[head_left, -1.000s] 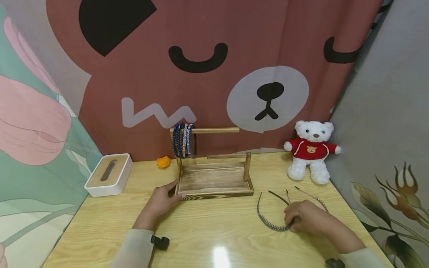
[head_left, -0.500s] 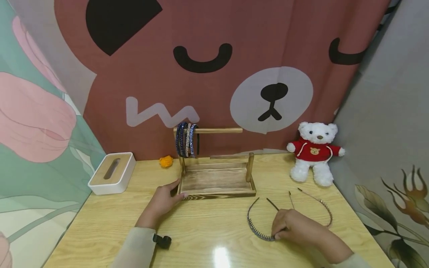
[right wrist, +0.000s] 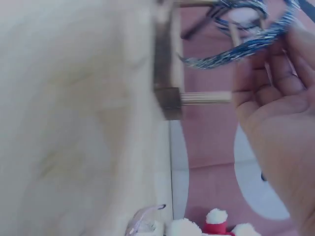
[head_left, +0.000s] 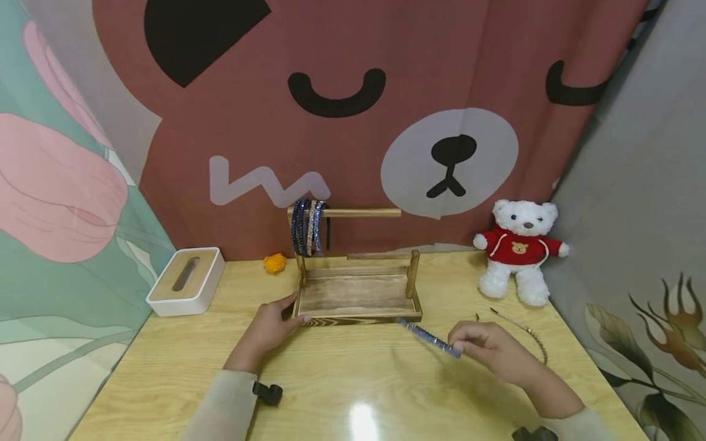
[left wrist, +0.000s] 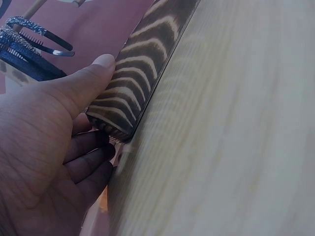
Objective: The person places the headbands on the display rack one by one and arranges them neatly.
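Note:
My left hand (head_left: 268, 335) grips the front left corner of the wooden stand (head_left: 361, 320); in the left wrist view the thumb of that hand (left wrist: 54, 128) lies on its dark striped edge (left wrist: 142, 61). My right hand (head_left: 493, 352) pinches a glittery blue headband (head_left: 429, 338) by one part, raised above the table to the right of the stand. The right wrist view shows the headband (right wrist: 241, 51) curving away from the right hand (right wrist: 280, 98). Several headbands (head_left: 309, 228) hang at the left end of the stand's upper bar (head_left: 364, 213).
Another thin headband (head_left: 534, 339) lies on the table (head_left: 331, 380) beyond my right hand, with a further tip beside it. A white bear in a red top (head_left: 517, 248) sits at the back right. A tissue box (head_left: 186, 282) and an orange object (head_left: 274, 263) are at the left.
My right hand has lifted the blue headband off the table and turned it, after moving left with it. My left hand still holds the stand's corner.

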Action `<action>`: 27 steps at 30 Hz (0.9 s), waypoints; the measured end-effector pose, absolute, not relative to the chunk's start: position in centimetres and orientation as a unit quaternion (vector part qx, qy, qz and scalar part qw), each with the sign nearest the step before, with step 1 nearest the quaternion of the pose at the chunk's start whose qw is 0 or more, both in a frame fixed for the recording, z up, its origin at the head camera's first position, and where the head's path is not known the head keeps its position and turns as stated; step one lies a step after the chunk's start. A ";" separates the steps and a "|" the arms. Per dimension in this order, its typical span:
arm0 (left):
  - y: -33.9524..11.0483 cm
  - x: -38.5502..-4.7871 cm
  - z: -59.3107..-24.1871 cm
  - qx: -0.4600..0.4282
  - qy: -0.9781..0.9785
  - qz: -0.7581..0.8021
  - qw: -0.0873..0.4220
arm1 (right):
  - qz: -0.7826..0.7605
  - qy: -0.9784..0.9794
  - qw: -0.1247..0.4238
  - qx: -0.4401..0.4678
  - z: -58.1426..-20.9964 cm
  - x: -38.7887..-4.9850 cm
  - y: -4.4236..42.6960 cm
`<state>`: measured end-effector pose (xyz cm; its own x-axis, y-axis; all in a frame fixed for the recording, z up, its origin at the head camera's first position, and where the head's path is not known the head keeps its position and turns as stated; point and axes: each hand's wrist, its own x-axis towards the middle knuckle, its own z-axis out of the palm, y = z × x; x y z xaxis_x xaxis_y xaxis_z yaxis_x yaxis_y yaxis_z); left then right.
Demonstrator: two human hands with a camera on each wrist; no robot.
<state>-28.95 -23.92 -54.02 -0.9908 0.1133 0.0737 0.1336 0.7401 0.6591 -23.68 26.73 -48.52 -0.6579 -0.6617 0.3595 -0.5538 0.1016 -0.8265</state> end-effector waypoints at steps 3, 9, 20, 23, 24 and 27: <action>-23.9 -28.9 -54.0 -0.063 -0.931 -0.360 0.014 | -0.637 0.666 0.053 -0.384 -47.2 -25.3 27.3; -24.1 -28.9 -53.9 -0.048 -0.930 -0.364 0.004 | -0.816 0.487 0.035 -0.309 -43.1 -30.0 26.8; -23.8 -28.7 -53.7 -0.055 -0.930 -0.364 0.012 | -0.854 0.516 -0.049 -0.046 -37.1 -36.4 20.9; -23.7 -28.8 -53.6 -0.052 -0.930 -0.364 0.010 | -0.854 0.517 -0.054 -0.021 -36.9 -37.2 19.4; -23.7 -28.8 -53.6 -0.050 -0.930 -0.363 0.009 | -0.854 0.516 -0.061 -0.014 -36.9 -37.5 18.7; -23.7 -28.9 -53.7 -0.050 -0.932 -0.360 0.008 | -0.849 0.522 -0.084 0.001 -37.0 -38.0 16.4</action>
<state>-28.93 -23.67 -53.65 -0.9949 0.0875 0.0502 0.0985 0.7356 0.6702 -37.96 16.41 -36.96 -0.9859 0.1435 0.0863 -0.1416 -0.4402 -0.8867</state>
